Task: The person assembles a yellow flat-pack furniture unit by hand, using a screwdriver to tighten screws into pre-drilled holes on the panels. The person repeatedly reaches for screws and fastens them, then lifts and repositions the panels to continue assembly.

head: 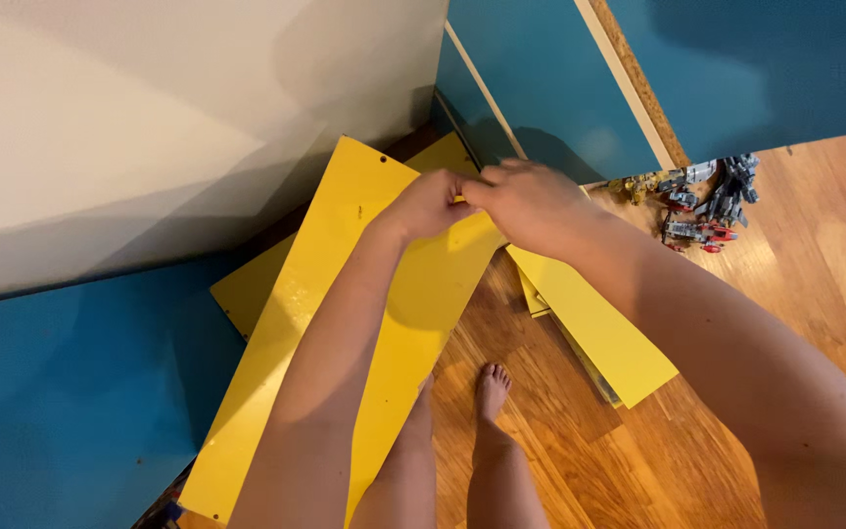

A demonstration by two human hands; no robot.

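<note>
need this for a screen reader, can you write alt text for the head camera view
Seen from above, a person's left hand and right hand meet, pinching something small over a long yellow panel on a wooden floor. More yellow panels lie nearby, with blue boards and a small grey and red toy figure.

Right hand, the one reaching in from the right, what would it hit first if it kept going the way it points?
The right hand points leftward, so it would first meet the left hand, which it already touches above the long flat yellow panel.

Wooden plank floor (795, 255), blue panels (61, 392), pale wall (149, 98).
</note>
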